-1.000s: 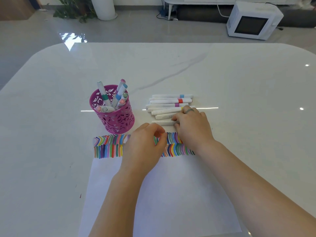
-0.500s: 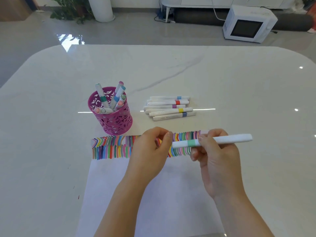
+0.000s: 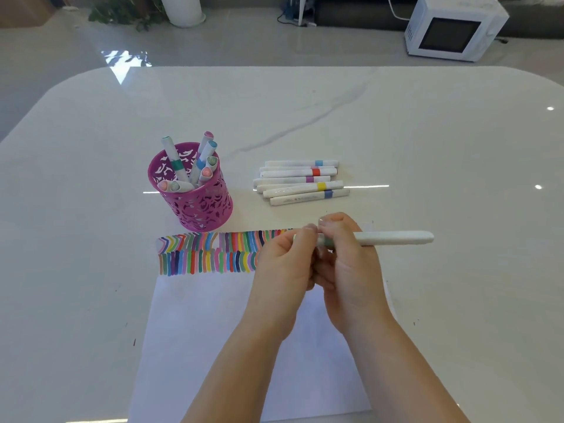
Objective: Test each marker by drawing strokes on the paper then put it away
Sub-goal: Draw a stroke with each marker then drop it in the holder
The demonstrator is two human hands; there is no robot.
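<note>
- While it is held level above the far edge of the paper, the white plastic marker with a pale green band (image 3: 393, 238) points its long barrel to the right.
- The right hand (image 3: 351, 261) grips it at the band, fingers curled round the barrel.
- The left hand (image 3: 283, 264) pinches the marker's left end between thumb and forefinger, touching the right hand.
- Beneath both hands lies the white sheet of paper (image 3: 213, 346), with two rows of short coloured strokes (image 3: 207, 253) along its far edge.
- Just beyond the paper's far left corner stands a magenta cut-out metal pen cup (image 3: 204, 206) with capped markers (image 3: 174, 157) inside.
- To its right, several white markers with coloured bands (image 3: 300, 182) lie side by side on the glossy white marble table (image 3: 427, 148).
- A white microwave (image 3: 451, 29) sits on the floor at far right.
</note>
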